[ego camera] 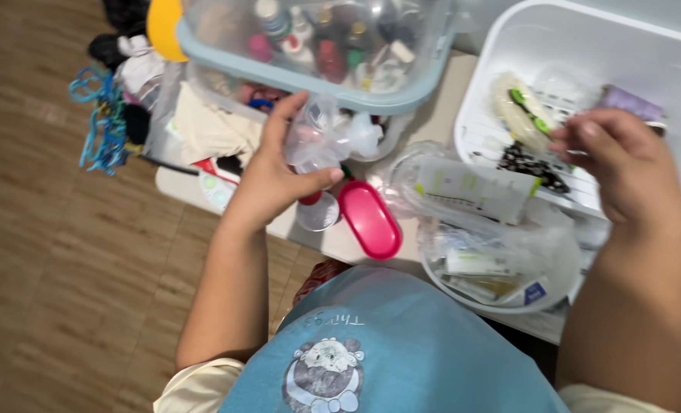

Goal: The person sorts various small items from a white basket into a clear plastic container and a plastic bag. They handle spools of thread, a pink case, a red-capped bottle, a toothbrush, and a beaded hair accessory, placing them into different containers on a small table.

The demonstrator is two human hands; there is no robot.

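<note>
head view | left hand [275,180] pinches crumpled clear plastic bag [321,138] above surface [440,115] | right hand [623,164] loosely curled over white basket [501,53], grip unclear | risk: bag may slip, elbow may knock pink case [369,219] off near edge | room: tight between clear bin [310,84] and basket; floor [42,252] open left

A white, green-edged carton [474,189] lies, seemingly bagged, beside the white basket [509,53].
</note>
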